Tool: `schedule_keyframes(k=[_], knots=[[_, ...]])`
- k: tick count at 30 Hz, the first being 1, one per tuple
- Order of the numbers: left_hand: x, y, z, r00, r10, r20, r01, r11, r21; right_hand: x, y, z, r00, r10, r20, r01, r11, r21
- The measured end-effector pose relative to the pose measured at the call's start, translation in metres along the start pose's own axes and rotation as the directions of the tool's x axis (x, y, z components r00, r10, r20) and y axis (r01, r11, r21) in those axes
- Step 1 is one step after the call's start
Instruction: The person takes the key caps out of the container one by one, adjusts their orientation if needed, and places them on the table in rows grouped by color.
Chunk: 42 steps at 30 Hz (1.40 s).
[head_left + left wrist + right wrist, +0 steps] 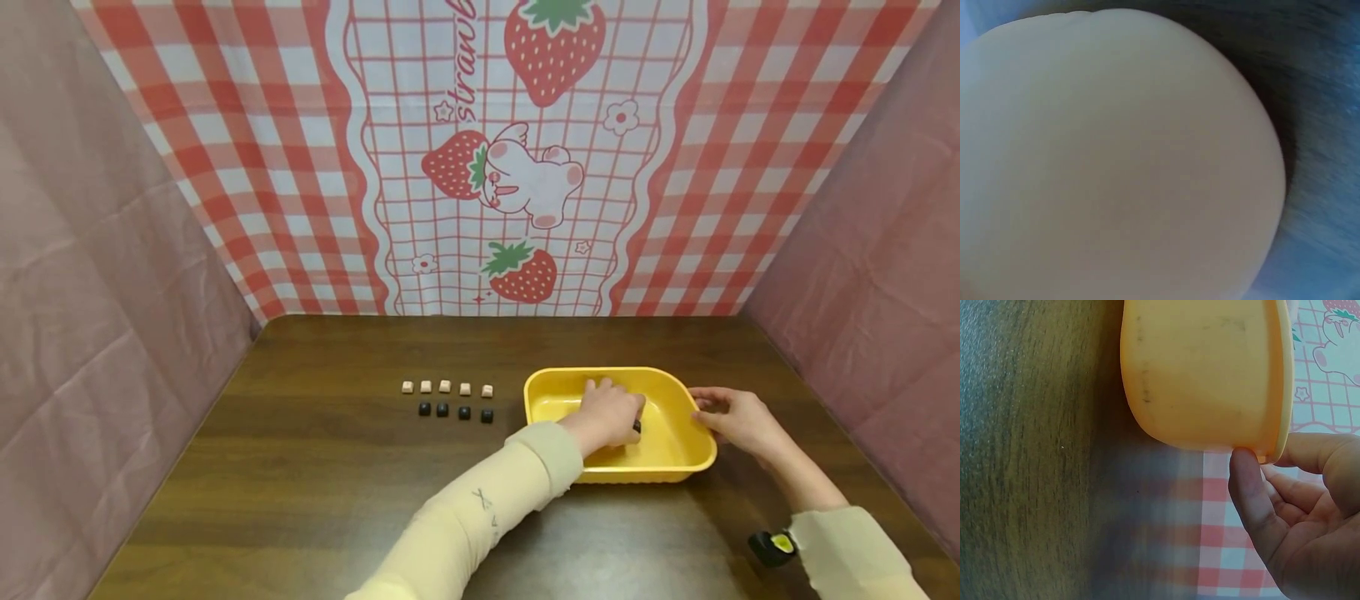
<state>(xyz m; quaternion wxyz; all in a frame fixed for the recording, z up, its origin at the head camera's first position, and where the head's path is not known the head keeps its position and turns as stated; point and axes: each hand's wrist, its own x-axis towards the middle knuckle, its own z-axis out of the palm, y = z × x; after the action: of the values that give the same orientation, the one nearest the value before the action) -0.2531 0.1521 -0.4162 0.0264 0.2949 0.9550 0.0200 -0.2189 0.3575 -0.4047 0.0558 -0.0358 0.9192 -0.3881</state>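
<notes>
In the head view a yellow plastic tub stands on the right of the table. My left hand reaches down inside it, back of the hand up. A small black keycap shows between its thumb and forefinger, mostly covered by the hand. The left wrist view is filled by blurred skin. My right hand pinches the tub's right-hand rim. In the right wrist view, the thumb presses the outer wall, and the forefinger is at the rim's other side.
Left of the tub, several cream keycaps lie in a row on the brown wooden table. Several black keycaps form a second row nearer me. A strawberry-print cloth hangs behind, with pink cloth at both sides.
</notes>
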Motion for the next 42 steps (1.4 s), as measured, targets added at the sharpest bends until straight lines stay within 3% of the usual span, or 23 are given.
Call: schedule_keyframes(k=[18, 27, 42], knots=[[-0.032, -0.029, -0.031, 0.993, 0.016, -0.116, -0.023, 0.998, -0.057, -0.003, -0.001, 0.000, 1.000, 0.001, 0.000, -0.001, 1.000, -0.006], [-0.048, -0.041, -0.044, 0.981, 0.030, -0.190, -0.037, 0.999, -0.034, -0.003, 0.001, 0.001, 1.000, -0.002, -0.009, 0.002, 1.000, 0.005], [-0.084, -0.069, -0.065, 0.963, 0.026, -0.267, -0.049, 0.996, -0.081, -0.001, -0.003, 0.000, 1.000, 0.001, -0.007, -0.001, 1.000, -0.020]])
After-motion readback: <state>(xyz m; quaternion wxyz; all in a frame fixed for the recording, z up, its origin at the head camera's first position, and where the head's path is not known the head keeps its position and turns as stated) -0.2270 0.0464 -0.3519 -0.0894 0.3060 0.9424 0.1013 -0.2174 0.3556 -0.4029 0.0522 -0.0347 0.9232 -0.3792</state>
